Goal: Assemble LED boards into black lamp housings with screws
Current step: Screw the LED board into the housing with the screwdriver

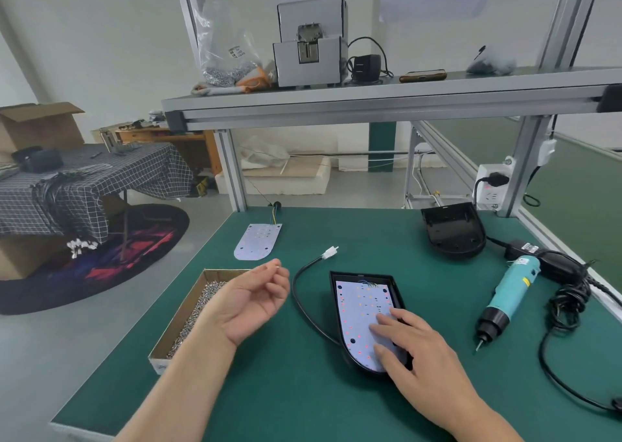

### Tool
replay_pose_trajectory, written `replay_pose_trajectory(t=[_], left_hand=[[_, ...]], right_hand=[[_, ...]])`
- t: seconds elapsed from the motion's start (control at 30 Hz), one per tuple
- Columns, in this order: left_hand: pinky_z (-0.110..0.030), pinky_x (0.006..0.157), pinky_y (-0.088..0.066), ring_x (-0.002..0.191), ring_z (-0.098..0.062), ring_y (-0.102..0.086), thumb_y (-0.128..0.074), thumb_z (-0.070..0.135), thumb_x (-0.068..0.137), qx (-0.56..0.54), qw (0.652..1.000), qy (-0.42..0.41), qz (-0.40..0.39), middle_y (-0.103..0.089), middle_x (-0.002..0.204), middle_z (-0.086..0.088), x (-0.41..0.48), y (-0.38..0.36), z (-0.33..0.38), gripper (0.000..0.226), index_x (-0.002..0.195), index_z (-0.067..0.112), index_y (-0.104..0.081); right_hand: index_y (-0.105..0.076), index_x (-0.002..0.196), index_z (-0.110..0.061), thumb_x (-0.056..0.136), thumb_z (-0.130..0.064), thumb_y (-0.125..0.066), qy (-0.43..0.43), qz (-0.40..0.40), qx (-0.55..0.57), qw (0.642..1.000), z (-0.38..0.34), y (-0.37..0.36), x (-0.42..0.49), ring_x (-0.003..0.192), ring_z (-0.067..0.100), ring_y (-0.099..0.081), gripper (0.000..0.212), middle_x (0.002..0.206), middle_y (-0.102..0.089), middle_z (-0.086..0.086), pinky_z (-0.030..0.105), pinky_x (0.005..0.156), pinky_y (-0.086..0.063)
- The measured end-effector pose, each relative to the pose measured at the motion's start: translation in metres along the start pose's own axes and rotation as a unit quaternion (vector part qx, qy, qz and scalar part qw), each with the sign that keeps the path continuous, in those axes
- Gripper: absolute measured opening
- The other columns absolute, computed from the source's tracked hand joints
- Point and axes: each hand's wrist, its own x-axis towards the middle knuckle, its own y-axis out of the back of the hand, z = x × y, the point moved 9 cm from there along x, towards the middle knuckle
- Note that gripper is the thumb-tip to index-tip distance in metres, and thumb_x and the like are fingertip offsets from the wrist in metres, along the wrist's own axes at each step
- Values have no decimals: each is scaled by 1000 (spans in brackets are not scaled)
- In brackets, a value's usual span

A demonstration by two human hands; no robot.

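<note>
Board (360,310) lies inside the black housing (399,293) near the front middle of the worktop (286,391). The right hand (420,350) rests flat on its near end, fingers straight and gripping nothing. The left hand (255,302) hovers palm up just left of it, beside the screw box (181,313) at the left edge. It pinches a small screw (278,267) between thumb and fingertip.

A green table (303,391) carries a box of screws (188,313) at its left edge, a loose LED board (257,241) behind the box, a filled housing (361,276) in the middle, an empty housing (452,229) further back, and a blue screwdriver (508,293) at the right.
</note>
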Motion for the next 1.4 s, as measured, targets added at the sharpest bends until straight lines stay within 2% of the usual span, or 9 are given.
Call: replay_pose_trajectory(t=[0.17,0.3,0.57,0.7,0.8,0.97,1.07,1.23,1.4], left_hand=[[-19,51,-51,64,-17,-56,-56,-7,81,-31,996,64,-53,-55,81,-12,5,-45,-55,18,97,1,-57],[-23,51,-51,66,-20,-58,-62,-8,76,-52,990,106,-74,-55,85,-13,5,-68,-86,16,91,-2,-60],[-26,53,-58,68,-30,-68,-55,-5,82,-42,991,130,-14,-62,86,-23,17,-77,-118,5,83,-5,-60],[-36,68,-64,78,-40,-73,-50,-8,95,24,995,96,-5,-65,101,-35,26,-77,-124,15,85,-10,-62],[-44,80,-60,91,-46,-72,-50,-9,97,56,995,87,14,-63,115,-39,32,-70,-129,14,91,-14,-62],[-41,73,-63,88,-46,-72,-52,-6,97,56,992,105,36,-66,108,-38,34,-64,-136,19,89,-16,-65],[-28,61,-62,82,-31,-69,-56,-5,95,76,989,95,80,-69,88,-24,38,-54,-138,25,78,-15,-71],[-37,75,-63,93,-40,-69,-47,-15,95,113,988,84,70,-62,112,-36,42,-60,-135,22,111,-23,-59],[-31,75,-63,96,-34,-74,-35,-18,97,121,991,50,37,-66,114,-36,38,-58,-111,28,116,-20,-55]], right_hand=[[-71,111,-33,90,-42,-57,17,22,15,999,-4,4,1,130,-24,-30,27,120,-58,-35,19,96,-42],[-70,118,-35,91,-46,-55,8,9,8,1000,-2,2,2,135,-22,-25,33,118,-51,-47,23,105,-39],[-67,123,-35,97,-40,-55,0,-30,1,1000,-6,0,2,142,-9,-25,28,133,-55,-31,29,111,-37],[-68,110,-31,95,-37,-51,14,-23,6,1000,-11,3,2,132,-7,-35,23,107,-56,-32,34,105,-43],[-68,118,-36,96,-37,-48,22,-30,5,999,-12,2,2,143,-4,-28,30,124,-59,-33,32,113,-35],[-66,119,-42,94,-38,-45,27,-18,7,999,-12,3,3,140,-3,-32,32,124,-60,-32,32,112,-37],[-67,110,-37,95,-39,-45,22,-22,3,999,-11,1,3,140,-2,-32,27,114,-63,-28,33,113,-35],[-67,119,-36,95,-39,-45,27,-21,-11,999,-11,-1,4,141,2,-34,33,128,-60,-29,31,112,-35],[-65,131,-31,95,-46,-44,2,-33,-8,999,-4,-5,3,147,-5,-22,44,143,-54,-23,29,119,-25]])
